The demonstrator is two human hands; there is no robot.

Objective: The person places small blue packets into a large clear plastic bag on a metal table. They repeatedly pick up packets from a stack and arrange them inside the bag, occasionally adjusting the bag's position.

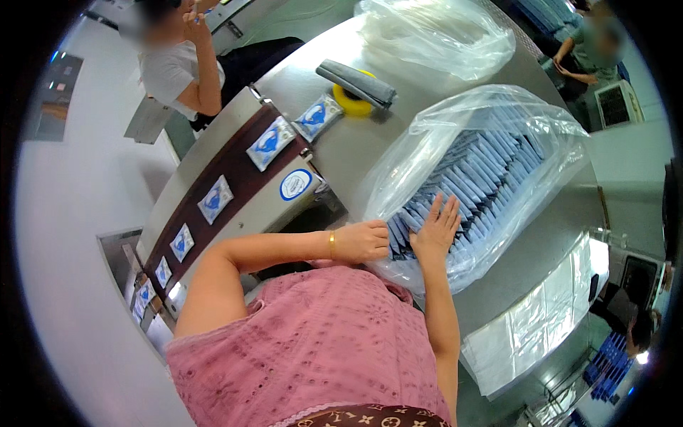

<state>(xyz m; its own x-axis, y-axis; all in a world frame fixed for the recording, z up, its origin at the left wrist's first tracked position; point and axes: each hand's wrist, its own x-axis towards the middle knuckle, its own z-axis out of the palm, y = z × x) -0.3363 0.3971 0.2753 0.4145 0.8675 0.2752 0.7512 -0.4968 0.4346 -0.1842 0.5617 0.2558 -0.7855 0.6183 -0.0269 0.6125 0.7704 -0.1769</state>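
A large clear plastic bag (398,167) lies open on the metal table, filled with rows of flat blue-grey packets (484,167) standing on edge. My left hand (363,240) is closed at the bag's near left edge, its fingers curled on the plastic beside the nearest packets. What lies under those fingertips is partly hidden. My right hand (435,231) rests with fingers stretched out on the near end of the rows, pressing against the packets and holding nothing.
Left of me, a dark conveyor belt (186,213) carries several white-and-blue packets, with another packet (318,117) at its far end. A yellow tape roll (350,108) sits under a grey folded piece (356,82). Beyond are more clear bags (441,35); flat plastic sheets (530,313) lie right. Two people sit farther off.
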